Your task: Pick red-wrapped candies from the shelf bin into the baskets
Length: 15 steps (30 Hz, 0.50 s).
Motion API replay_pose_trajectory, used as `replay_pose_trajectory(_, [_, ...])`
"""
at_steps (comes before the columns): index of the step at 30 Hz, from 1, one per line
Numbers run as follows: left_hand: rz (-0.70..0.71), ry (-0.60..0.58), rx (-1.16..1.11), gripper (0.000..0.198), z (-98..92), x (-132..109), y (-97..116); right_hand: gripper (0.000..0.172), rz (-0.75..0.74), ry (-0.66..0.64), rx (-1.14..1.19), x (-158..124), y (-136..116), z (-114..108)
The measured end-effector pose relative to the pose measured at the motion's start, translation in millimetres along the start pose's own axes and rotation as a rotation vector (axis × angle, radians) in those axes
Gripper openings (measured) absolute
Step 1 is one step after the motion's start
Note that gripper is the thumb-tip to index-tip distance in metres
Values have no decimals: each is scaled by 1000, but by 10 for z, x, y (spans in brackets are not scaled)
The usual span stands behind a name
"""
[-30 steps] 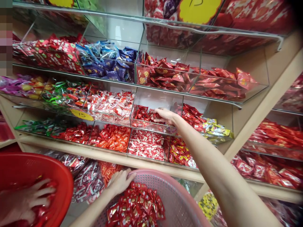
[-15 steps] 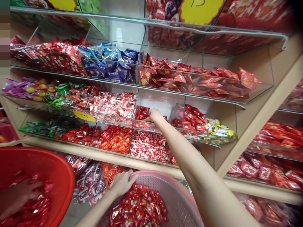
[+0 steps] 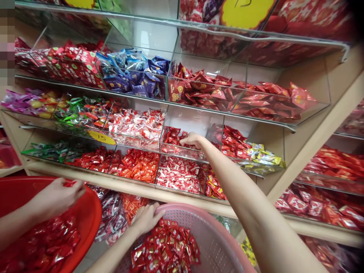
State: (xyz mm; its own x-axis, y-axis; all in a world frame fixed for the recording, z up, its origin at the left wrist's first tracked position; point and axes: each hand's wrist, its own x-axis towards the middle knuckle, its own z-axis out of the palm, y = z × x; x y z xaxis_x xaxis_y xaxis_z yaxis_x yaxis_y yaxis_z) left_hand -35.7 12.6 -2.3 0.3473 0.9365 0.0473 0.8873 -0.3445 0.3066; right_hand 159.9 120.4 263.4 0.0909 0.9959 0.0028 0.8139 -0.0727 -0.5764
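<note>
My left hand (image 3: 148,218) grips the far rim of a pink perforated basket (image 3: 216,242) that holds a heap of red and gold candy packets (image 3: 166,250). My right hand (image 3: 193,140) reaches up into a clear plastic bin (image 3: 186,121) on the middle shelf, fingers curled down onto the red candy packets (image 3: 173,136) in it; what the fingers hold is hidden.
Another person's hand (image 3: 55,197) lifts red packets from a red basket (image 3: 88,212) at the lower left. Clear bins of red, blue, green and white sweets fill the wooden shelves (image 3: 309,129). Yellow price tags (image 3: 101,137) hang on the bin fronts.
My right hand has shifted about inside the bin, first deeper left, then back right. The other person's hand has risen out of the red basket with packets. My left hand stayed on the rim.
</note>
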Motion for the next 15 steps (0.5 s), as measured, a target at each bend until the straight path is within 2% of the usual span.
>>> replay_pose_trajectory(4, [-1, -1, -14, 54, -1, -1, 5, 11, -7, -63, 95, -66, 94, -103])
replay_pose_trajectory(8, [-1, -5, -8, 53, -19, -7, 34, 14, -104, -107, 118, -101, 58, -78])
replay_pose_trajectory(13, [-3, -16, -3, 51, -55, -21, 62, 20, -192, -26, -207, -155, -186, 74])
replay_pose_trajectory(15, [2, -14, 3, 51, -63, -24, 67, 22, -193, -17, -210, -164, -255, 107])
